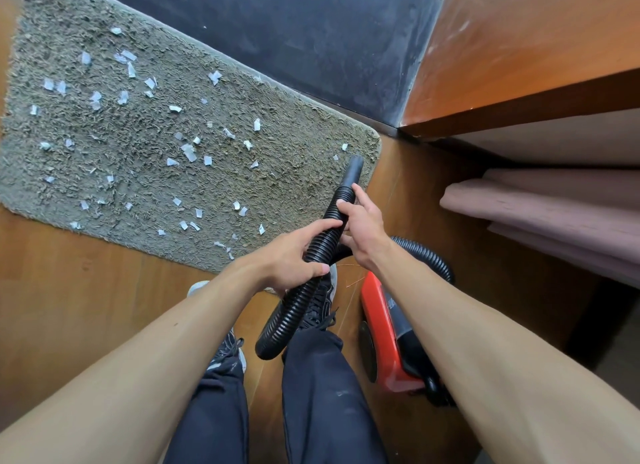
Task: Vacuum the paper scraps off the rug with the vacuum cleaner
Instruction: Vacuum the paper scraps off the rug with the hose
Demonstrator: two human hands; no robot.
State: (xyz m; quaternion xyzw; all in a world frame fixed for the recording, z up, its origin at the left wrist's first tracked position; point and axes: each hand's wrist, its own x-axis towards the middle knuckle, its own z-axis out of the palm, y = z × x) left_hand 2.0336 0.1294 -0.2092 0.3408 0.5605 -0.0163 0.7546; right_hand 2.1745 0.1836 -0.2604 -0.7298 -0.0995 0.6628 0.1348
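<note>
Currently the grey rug [138, 134] lies on the wooden floor [69, 290], its far long edge against a dark wall base [294, 31]. Its near edge and near right corner border bare floor. Paper scraps [188, 152] are scattered over most of the rug, thickest toward the middle and left, with a few close to the near edge.

The black ribbed hose [322, 242] is held over the rug's near right corner, with its smooth nozzle [353, 171] pointing across that corner. Whether the nozzle touches the pile cannot be told. The left hand [291, 259] grips the hose with fingers curled round it. The right hand [363, 228] grips it just ahead, nearer the nozzle.

The red vacuum cleaner [384, 332] stands on the floor just beside the right shoe [318, 304], partly hidden by the right forearm. A wooden ledge [519, 65] and folded pink fabric [554, 214] beneath it close off the right side, leaving a narrow strip of floor.

One loop of hose hangs between the legs, and another stretch shows behind the right wrist. The join between them is hidden. The rug's left edge is partly cut off by the frame.
</note>
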